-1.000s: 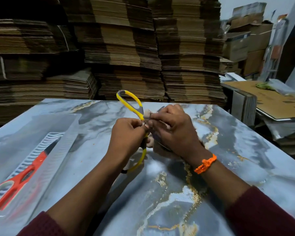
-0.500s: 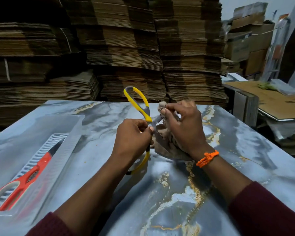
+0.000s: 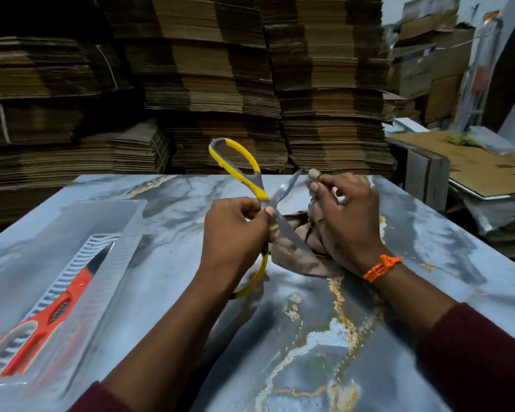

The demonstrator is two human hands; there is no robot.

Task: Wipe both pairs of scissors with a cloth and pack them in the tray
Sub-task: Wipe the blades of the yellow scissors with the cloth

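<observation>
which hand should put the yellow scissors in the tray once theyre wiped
Left, probably. The left hand grips the yellow scissors at the pivot, and the tray lies on its side; the right hand is busy holding the cloth.

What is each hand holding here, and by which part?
Left hand grips the yellow scissors at the pivot, blades open. Right hand grips the bunched cloth near one blade's tip.

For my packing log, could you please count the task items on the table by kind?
Scissors: 2 (yellow-handled metal scissors, orange-handled scissors lying in the tray)
Cloth: 1 (crumpled beige cloth)
Tray: 1 (clear plastic tray)
Total: 4
</observation>
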